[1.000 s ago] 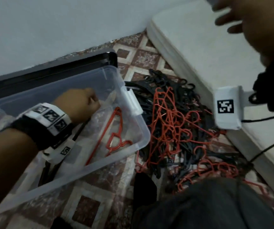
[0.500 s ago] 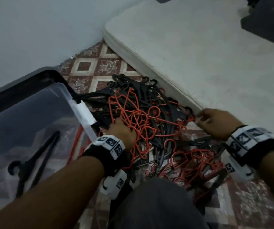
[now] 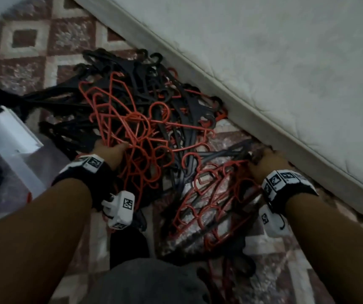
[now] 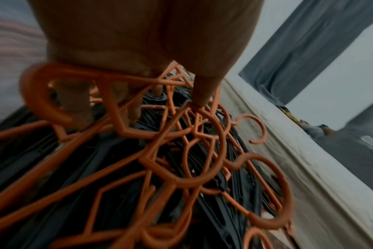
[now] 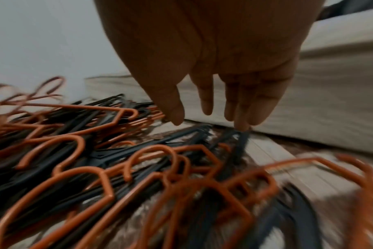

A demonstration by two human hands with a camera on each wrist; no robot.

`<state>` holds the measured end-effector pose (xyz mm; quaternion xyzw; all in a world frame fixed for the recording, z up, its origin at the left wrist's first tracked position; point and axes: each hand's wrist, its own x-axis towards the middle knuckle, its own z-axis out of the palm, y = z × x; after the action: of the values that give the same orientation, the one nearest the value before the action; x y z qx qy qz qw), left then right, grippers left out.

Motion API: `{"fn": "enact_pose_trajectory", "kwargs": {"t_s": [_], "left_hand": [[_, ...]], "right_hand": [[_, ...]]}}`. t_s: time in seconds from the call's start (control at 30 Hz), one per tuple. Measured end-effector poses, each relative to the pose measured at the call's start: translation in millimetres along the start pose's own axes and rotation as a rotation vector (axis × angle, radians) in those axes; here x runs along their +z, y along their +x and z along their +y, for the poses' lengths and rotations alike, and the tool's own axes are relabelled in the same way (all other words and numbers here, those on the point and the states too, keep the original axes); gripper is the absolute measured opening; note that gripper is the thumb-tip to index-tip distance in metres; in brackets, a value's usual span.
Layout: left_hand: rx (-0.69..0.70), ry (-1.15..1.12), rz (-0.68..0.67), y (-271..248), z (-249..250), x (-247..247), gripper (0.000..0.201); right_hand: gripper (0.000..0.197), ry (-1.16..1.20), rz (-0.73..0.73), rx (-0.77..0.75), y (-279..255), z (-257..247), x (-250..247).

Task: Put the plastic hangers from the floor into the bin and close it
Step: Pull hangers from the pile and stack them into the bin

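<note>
Your left hand [image 3: 110, 153] reaches into a tangled pile of red and black hangers [image 3: 145, 128] on the patterned floor [image 3: 29, 47], its fingers [image 4: 204, 91] threaded among red ones; whether it grips is unclear. Your right hand [image 3: 266, 165], fingers [image 5: 241, 107] straight and relaxed, touches black hangers beside the mattress [image 3: 263, 62]. The clear bin [image 3: 11, 137] sits left.

Mattress [image 3: 263, 62]: white, quilted, lay on the floor along the right, its edge running diagonally.
Floor [image 3: 22, 40]: patterned in brown and cream squares.
Curtain [image 4: 298, 50]: grey, hung beyond the mattress.
Wall [image 5: 43, 42]: pale, plain.
</note>
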<state>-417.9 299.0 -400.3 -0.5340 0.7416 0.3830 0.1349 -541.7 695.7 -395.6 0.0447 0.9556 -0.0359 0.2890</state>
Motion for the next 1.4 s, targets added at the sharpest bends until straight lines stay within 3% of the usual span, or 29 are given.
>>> {"fn": "enact_pose_trajectory", "kwargs": {"t_s": [0.1,0.2,0.3,0.37,0.5,0.57,0.63,0.77,0.87,0.93,1.0,1.13,1.23,1.3,1.4], "left_hand": [[0.091,-0.031,-0.110,-15,5,22,0.086],[0.240,0.073,-0.240,-54,24,38,0.065],[0.409,0.276,-0.264,-91,42,53,0.047],[0.508,0.387,-0.348,-115,52,63,0.047],[0.655,0.558,-0.489,-144,66,72,0.074],[0.782,0.570,-0.516,-146,69,64,0.067],[0.855,0.489,-0.398,-142,70,52,0.051],[0.708,0.168,0.112,-118,66,33,0.039],[0.392,0.035,0.357,-88,59,25,0.053],[0.151,0.108,0.302,-69,52,20,0.074],[0.009,0.178,0.179,-49,43,16,0.091],[0.034,0.235,-0.177,-17,27,12,0.105],[0.086,0.276,-0.233,-21,24,18,0.104],[0.155,0.306,-0.255,-31,26,26,0.092],[0.320,0.346,-0.331,-54,31,40,0.070]], "right_hand": [[0.064,0.111,-0.013,0.126,0,34,26],[0.059,0.167,-0.219,0.011,-2,45,48],[0.051,0.316,-0.229,-0.065,-2,39,60],[0.046,0.452,-0.234,-0.083,-1,31,62],[0.037,0.501,-0.249,-0.167,2,29,55],[0.039,0.560,-0.179,-0.092,2,33,50],[0.037,0.542,-0.086,0.006,-1,38,44],[0.040,0.574,0.024,0.053,-24,29,25],[0.046,0.557,0.265,-0.091,-44,10,18],[0.063,0.492,0.375,-0.314,-62,-6,13],[0.078,0.443,0.408,-0.548,-78,-26,9],[0.087,0.162,0.356,-0.858,-96,-64,25],[0.079,-0.014,0.272,-0.693,-85,-76,45],[0.074,0.013,0.163,-0.507,-75,-77,52],[0.066,0.056,0.092,-0.380,-55,-65,50]]}}
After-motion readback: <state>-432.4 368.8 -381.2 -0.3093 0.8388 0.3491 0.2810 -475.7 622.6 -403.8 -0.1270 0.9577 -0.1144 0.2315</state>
